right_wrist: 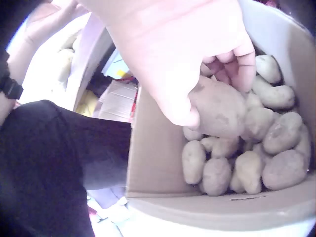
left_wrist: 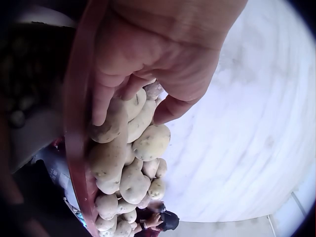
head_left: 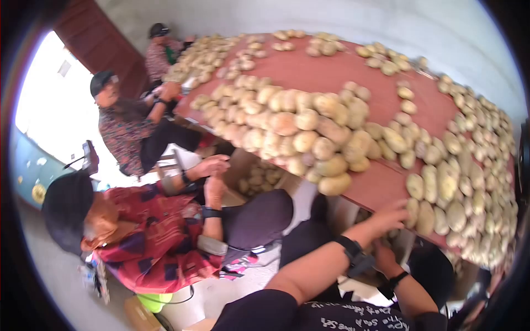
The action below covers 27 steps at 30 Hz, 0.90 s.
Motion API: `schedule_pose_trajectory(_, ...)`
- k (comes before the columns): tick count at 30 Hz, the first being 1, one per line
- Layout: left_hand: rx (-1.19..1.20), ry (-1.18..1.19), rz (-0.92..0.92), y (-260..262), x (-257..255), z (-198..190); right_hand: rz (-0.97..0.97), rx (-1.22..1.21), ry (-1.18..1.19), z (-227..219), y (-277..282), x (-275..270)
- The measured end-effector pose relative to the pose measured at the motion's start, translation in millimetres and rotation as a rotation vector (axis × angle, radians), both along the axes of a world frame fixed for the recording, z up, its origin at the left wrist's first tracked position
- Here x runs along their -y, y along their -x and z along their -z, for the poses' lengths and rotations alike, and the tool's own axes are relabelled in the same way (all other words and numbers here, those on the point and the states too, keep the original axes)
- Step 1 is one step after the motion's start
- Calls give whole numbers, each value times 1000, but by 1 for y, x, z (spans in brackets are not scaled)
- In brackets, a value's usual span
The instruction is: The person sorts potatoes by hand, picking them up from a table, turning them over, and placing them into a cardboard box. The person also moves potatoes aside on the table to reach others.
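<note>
My left hand (head_left: 395,215) reaches over the near edge of the table, beside the heap of potatoes (head_left: 447,182). In the left wrist view the fingers of my left hand (left_wrist: 153,64) point down with the thumb apart, the fingertips right at a potato (left_wrist: 111,123) near the table rim. Below the table edge, my right hand (right_wrist: 182,64) is over a cardboard box (right_wrist: 153,163) and grips a large brownish potato (right_wrist: 219,106) between thumb and fingers. Several loose potatoes (right_wrist: 249,170) lie in the box under it.
Potato piles (head_left: 287,121) cover much of the red table (head_left: 314,71). To the left sits a person in a red patterned shirt (head_left: 160,231), with two others (head_left: 121,121) farther along. Another box of potatoes (head_left: 259,176) stands under the table. A white wall (head_left: 441,27) rises behind.
</note>
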<state>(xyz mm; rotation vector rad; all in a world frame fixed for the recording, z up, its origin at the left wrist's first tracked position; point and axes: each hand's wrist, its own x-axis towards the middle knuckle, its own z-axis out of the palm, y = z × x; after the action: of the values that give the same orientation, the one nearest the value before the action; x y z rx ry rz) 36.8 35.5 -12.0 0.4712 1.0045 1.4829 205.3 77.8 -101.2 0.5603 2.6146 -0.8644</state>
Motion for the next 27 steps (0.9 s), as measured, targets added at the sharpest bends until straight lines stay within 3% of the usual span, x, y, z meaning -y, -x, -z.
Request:
schedule_pose_trajectory(1,23,-50,-6,0,1,0,6,61,19,-20,4,4)
schedule_pose_trajectory(3,-84,94,56,6,5,-20,8,44,25,-44,5,8)
schedule_pose_trajectory(6,-121,117,-14,3,7,-11,4,-44,77,-65,0,7)
schedule_pose_trajectory(11,-113,145,-61,22,17,-15,116,-244,60,-121,10,0)
schedule_pose_trajectory(15,-161,161,-198,35,26,-19,256,-460,58,-146,31,-12)
schedule_pose_trajectory(18,-133,157,-198,38,27,-15,315,-486,-145,-156,47,-19)
schedule_pose_trajectory(21,-299,94,-195,29,22,-5,245,-517,-456,-150,50,-26)
schedule_pose_trajectory(24,-989,104,-159,24,20,-13,206,-573,-523,-140,44,-32)
schedule_pose_trajectory(27,-1097,158,-184,17,17,-20,182,-581,-523,-138,41,-32)
